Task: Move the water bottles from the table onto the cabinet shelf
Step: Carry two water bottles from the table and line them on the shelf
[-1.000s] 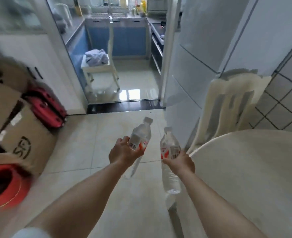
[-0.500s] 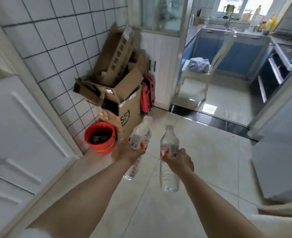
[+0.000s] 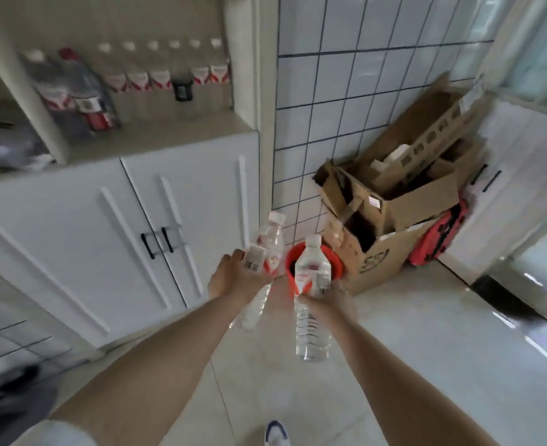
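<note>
The left grip [image 3: 233, 278] holds a tilted water bottle [image 3: 265, 252] around its label; the right grip [image 3: 330, 299] holds an upright water bottle [image 3: 310, 284] at mid-body. Both hang over the tiled floor [image 3: 426, 349]. On the cabinet shelf [image 3: 156, 136], a row of bottles [image 3: 159, 75] stands along the back edge. Cardboard boxes [image 3: 394, 201] and a red bucket [image 3: 336, 265] sit against the tiled wall [image 3: 362, 75].

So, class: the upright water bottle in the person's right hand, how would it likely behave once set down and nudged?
The bottle in the right hand looks full, so probably heavy for its size. It is tall and narrow, so a push high up may well tip it. Its round body would likely roll if it fell on the shelf.
</note>
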